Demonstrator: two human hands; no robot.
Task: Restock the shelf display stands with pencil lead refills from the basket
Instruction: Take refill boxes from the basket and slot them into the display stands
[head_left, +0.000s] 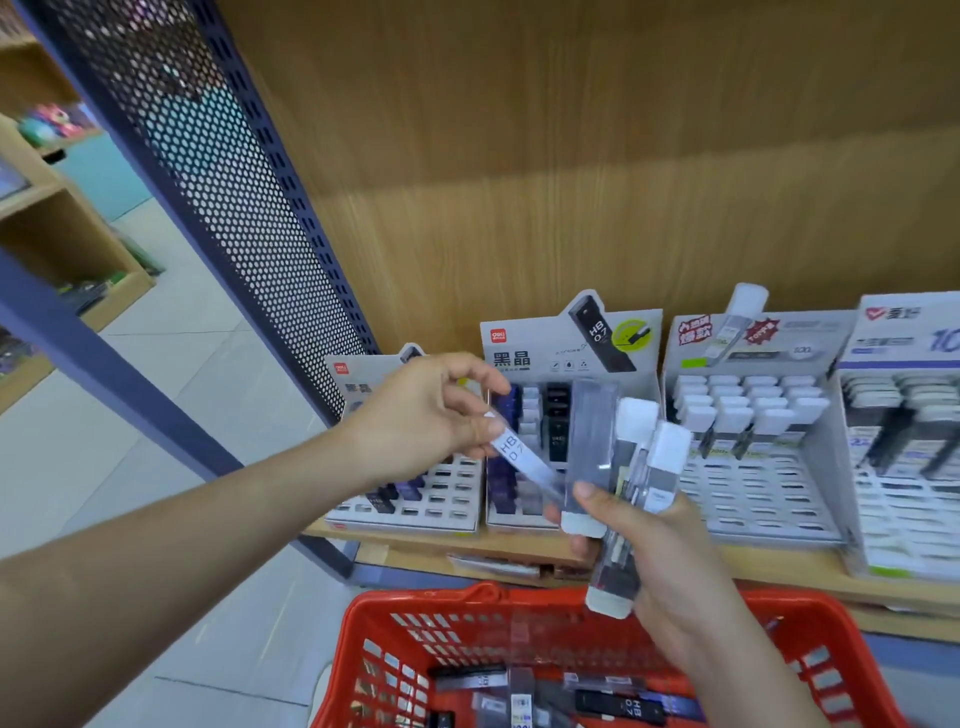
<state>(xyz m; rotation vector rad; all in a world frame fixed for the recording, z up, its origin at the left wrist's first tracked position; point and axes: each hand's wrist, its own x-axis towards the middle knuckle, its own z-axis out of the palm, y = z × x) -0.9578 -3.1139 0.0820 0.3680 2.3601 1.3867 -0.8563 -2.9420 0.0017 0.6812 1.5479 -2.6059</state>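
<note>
Pencil lead refills (621, 467), a bundle of white-capped cases, are gripped in the right hand (670, 561), its fingers curled round them, in front of the display stands (566, 343) at the left end of the shelf (779, 571). The left hand (431, 415) pinches one clear HB 0.7 case (519, 452) between thumb and fingers. More refills lie in the red basket (363, 623) below the shelf's front edge.

Red lattice basket (519, 618), dark blue perforated panel (228, 171), wood-grain backboard (571, 156), white-capped clear refill cases (618, 467)
</note>
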